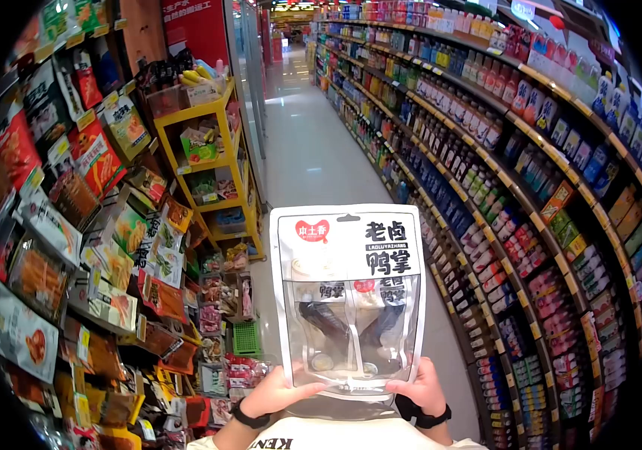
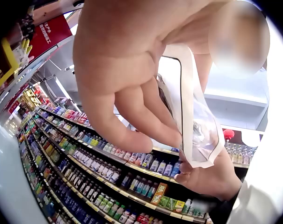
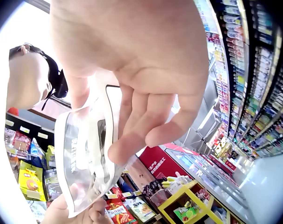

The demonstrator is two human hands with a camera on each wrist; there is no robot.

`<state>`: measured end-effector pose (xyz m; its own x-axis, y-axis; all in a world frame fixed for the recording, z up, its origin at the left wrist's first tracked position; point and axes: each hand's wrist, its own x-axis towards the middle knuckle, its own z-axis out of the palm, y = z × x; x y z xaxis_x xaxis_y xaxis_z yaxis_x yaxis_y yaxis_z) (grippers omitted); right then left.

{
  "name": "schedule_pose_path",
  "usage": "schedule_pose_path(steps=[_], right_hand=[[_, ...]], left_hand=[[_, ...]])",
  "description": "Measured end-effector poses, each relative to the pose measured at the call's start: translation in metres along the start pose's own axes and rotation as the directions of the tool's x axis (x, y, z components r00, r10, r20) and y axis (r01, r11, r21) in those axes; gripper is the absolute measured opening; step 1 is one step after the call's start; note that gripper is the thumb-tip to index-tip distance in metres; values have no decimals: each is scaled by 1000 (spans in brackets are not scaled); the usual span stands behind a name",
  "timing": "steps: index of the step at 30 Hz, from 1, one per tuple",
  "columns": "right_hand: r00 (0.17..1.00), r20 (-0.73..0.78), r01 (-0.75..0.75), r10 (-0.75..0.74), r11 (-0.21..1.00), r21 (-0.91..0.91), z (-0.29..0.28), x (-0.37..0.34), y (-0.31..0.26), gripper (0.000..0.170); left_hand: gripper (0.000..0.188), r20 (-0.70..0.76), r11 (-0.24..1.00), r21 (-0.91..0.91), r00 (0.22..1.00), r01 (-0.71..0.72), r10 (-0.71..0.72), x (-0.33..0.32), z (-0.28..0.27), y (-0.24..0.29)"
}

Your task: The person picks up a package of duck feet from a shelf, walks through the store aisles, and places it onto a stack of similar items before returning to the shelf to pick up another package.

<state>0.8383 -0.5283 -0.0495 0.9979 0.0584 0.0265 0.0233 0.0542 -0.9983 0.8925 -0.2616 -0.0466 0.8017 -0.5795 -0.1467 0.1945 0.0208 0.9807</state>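
Upright in front of the chest is a white snack pouch (image 1: 321, 255) with a clear window, a red heart logo and large black characters. At its lower left corner my left hand (image 1: 274, 391) pinches it, thumb on the front and fingers behind. My right hand (image 1: 423, 388) grips the lower right corner the same way. The left wrist view shows the left hand (image 2: 122, 60) with curled fingers at the pouch's (image 2: 186, 93) edge. In the right wrist view, the right hand (image 3: 136, 56) holds the opposite edge of the pouch (image 3: 66, 154).
On the left, a rack (image 1: 81, 300) is packed with bagged snacks. A yellow shelf stand (image 1: 219, 161) and a green basket (image 1: 246, 337) stand beyond it. Long shelves of bottled drinks (image 1: 478, 135) line the right. Between them runs a shiny aisle floor (image 1: 309, 150).
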Motion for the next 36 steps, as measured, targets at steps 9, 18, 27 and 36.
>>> schedule_pose_path(steps=[9,18,27,36], right_hand=[[990,140,7,0,999,-52,-32,135,12,33],[985,171,54,-29,988,-145,-114,272,-12,30],[990,114,-57,81,978,-202,-177,369,-2,23],[987,85,-130,136,989,-71,-184,497,17,31]], left_hand=[[36,-220,998,68,975,19,-3,91,-38,4],[30,-275,995,-53,959,-87,69,240,-49,41],[30,-267,991,-72,959,-113,90,362,-63,51],[22,-156,988,-151,988,-21,-3,486,-159,64]])
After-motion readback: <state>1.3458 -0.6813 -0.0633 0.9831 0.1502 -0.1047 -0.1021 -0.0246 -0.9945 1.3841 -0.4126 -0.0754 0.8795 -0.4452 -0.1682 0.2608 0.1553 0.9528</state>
